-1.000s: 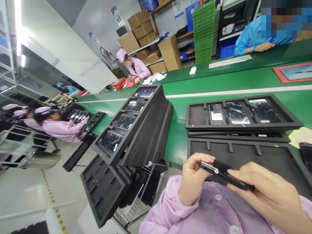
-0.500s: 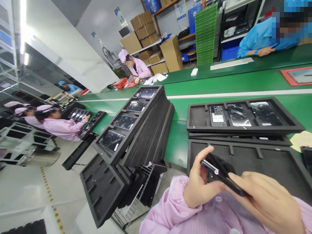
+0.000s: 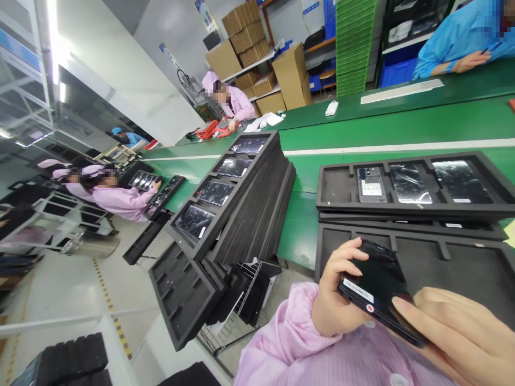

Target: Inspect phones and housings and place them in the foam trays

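Note:
A black smartphone (image 3: 380, 281) is held tilted in front of my chest, its dark face showing, with a white label and a small red-and-white dot sticker near one edge. My left hand (image 3: 341, 289) grips its left end, fingertips over the far edge. At the opposite end, my right hand (image 3: 454, 332) is closed on the phone, fingers lying on the dark face. Just beyond, a black foam tray (image 3: 418, 262) with bare compartments lies partly hidden by my hands. Behind it, an upper foam tray (image 3: 337, 185) holds one phone back-up (image 3: 370, 187) and two dark, film-covered phones (image 3: 410, 183).
To the left rises a tall stack of foam trays (image 3: 257, 214), phones in the top one. Another foam tray (image 3: 181, 295) rests lower, by a wire rack (image 3: 241, 300). The green bench (image 3: 402, 128) runs across. Co-workers in pink (image 3: 237, 104) and blue (image 3: 446, 40) sit along it.
The phone has turned so that more of its dark face and its white label show. Both hands still hold it. The view has shifted slightly, with more floor visible at lower left.

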{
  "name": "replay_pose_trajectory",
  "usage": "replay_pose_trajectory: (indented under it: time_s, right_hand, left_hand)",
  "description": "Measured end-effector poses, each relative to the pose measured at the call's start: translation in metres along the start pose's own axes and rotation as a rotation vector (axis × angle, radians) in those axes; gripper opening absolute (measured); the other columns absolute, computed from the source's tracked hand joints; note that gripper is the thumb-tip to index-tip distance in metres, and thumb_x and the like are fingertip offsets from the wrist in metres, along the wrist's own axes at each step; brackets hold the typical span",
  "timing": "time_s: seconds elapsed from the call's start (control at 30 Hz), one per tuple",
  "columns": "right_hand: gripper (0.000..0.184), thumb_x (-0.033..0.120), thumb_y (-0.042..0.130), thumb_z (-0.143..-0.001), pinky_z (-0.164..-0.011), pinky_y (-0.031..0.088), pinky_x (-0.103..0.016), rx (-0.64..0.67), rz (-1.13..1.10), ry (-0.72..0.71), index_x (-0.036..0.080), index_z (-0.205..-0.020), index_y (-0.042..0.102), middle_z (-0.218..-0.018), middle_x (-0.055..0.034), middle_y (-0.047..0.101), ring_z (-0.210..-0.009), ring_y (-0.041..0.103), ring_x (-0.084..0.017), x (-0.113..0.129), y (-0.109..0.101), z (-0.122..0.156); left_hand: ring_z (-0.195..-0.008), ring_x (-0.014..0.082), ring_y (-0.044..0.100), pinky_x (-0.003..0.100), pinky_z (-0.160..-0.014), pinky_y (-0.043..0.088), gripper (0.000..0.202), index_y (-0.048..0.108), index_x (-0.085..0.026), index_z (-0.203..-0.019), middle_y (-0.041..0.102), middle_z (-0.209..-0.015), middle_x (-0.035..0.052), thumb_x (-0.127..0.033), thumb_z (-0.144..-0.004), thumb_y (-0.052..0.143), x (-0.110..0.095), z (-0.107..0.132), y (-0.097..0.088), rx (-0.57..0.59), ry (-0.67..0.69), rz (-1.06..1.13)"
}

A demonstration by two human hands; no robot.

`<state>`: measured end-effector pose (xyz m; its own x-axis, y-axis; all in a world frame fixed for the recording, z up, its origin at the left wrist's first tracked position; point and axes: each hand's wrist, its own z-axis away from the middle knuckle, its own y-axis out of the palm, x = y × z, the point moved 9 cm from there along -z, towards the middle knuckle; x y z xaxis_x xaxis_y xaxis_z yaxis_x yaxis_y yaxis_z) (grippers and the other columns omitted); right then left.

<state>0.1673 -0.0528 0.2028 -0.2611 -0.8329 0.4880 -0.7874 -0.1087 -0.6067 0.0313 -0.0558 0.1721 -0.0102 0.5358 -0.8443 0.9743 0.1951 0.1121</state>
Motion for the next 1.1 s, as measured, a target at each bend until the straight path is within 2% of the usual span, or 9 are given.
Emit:
replay_pose_trajectory:
  time_s: [0.3,0.43,0.67,0.77,0.83,0.9,0.97,1.03,1.1]
  right_hand:
    - [0.025,0.031,0.039,-0.095,-0.065,0.049,-0.027,0.023,0.000,-0.030,0.032,-0.106,0.062,-0.063,0.0008,0.060,-0.060,0.058,-0.015,-0.003,0.001,-0.003]
    - [0.025,0.033,0.041,-0.095,-0.070,0.051,-0.028,-0.017,0.006,0.030,0.032,-0.103,0.064,-0.071,0.0000,0.064,-0.065,0.062,-0.017,-0.009,-0.001,-0.003]
    - [0.025,0.033,0.042,-0.094,-0.073,0.052,-0.030,-0.024,-0.031,0.054,0.033,-0.107,0.064,-0.073,-0.0008,0.065,-0.068,0.063,-0.018,-0.015,0.001,0.002]
    - [0.023,0.032,0.044,-0.094,-0.073,0.053,-0.028,-0.036,-0.010,0.006,0.029,-0.102,0.065,-0.074,-0.0011,0.066,-0.067,0.064,-0.017,-0.016,-0.001,-0.001]
    - [0.021,0.030,0.046,-0.092,-0.066,0.053,-0.024,-0.062,0.047,-0.059,0.025,-0.094,0.067,-0.072,-0.0026,0.065,-0.064,0.064,-0.016,-0.014,-0.004,-0.008]
    - [0.020,0.024,0.047,-0.091,-0.057,0.053,-0.021,-0.071,0.122,-0.105,0.022,-0.089,0.067,-0.079,-0.0060,0.066,-0.063,0.064,-0.014,-0.014,-0.002,-0.016]
    - [0.021,0.019,0.045,-0.090,-0.057,0.054,-0.019,-0.049,0.145,-0.119,0.019,-0.090,0.066,-0.089,-0.0091,0.068,-0.067,0.067,-0.014,-0.018,0.006,-0.025]
    - [0.022,0.019,0.044,-0.092,-0.064,0.057,-0.021,-0.030,0.119,-0.113,0.018,-0.093,0.066,-0.090,-0.0088,0.071,-0.071,0.069,-0.015,-0.027,0.017,-0.032]
    - [0.024,0.023,0.044,-0.093,-0.067,0.059,-0.023,-0.027,0.106,-0.068,0.016,-0.092,0.067,-0.083,-0.0067,0.072,-0.071,0.070,-0.017,-0.046,0.028,-0.037]
  left_hand:
    - [-0.120,0.0301,0.048,0.052,-0.100,0.039,0.028,0.049,-0.025,-0.094,0.058,-0.105,0.0075,-0.038,-0.076,0.066,-0.005,0.001,-0.002,-0.012,0.059,-0.062]
    - [-0.117,0.0323,0.050,0.054,-0.098,0.039,0.030,0.047,-0.025,-0.091,0.057,-0.102,0.0083,-0.045,-0.077,0.063,-0.009,0.001,-0.005,-0.039,0.090,-0.167]
    - [-0.115,0.0310,0.052,0.052,-0.096,0.041,0.029,0.047,-0.025,-0.091,0.056,-0.098,0.0068,-0.045,-0.078,0.063,-0.012,-0.001,-0.005,-0.052,0.121,-0.210]
    - [-0.115,0.0290,0.052,0.051,-0.098,0.040,0.027,0.048,-0.025,-0.092,0.056,-0.099,0.0062,-0.042,-0.078,0.063,-0.014,-0.003,-0.005,-0.045,0.133,-0.213]
    - [-0.115,0.0285,0.052,0.051,-0.099,0.040,0.027,0.048,-0.025,-0.093,0.056,-0.099,0.0059,-0.041,-0.078,0.063,-0.014,-0.005,-0.005,-0.037,0.142,-0.214]
    - [-0.115,0.0283,0.051,0.050,-0.099,0.040,0.026,0.049,-0.025,-0.094,0.056,-0.098,0.0056,-0.040,-0.078,0.064,-0.008,-0.007,-0.006,-0.022,0.121,-0.228]
    - [-0.118,0.0288,0.050,0.051,-0.099,0.040,0.026,0.050,-0.025,-0.095,0.057,-0.101,0.0061,-0.039,-0.078,0.064,0.007,-0.007,-0.008,-0.006,0.051,-0.246]
    - [-0.123,0.0301,0.045,0.052,-0.101,0.038,0.030,0.050,-0.025,-0.102,0.055,-0.113,0.0095,-0.038,-0.079,0.064,0.030,-0.002,-0.015,-0.021,-0.085,-0.269]
    - [-0.130,0.0317,0.037,0.055,-0.106,0.031,0.044,0.046,-0.023,-0.117,0.045,-0.132,0.0146,-0.037,-0.079,0.062,0.058,0.010,-0.029,-0.061,-0.274,-0.307]
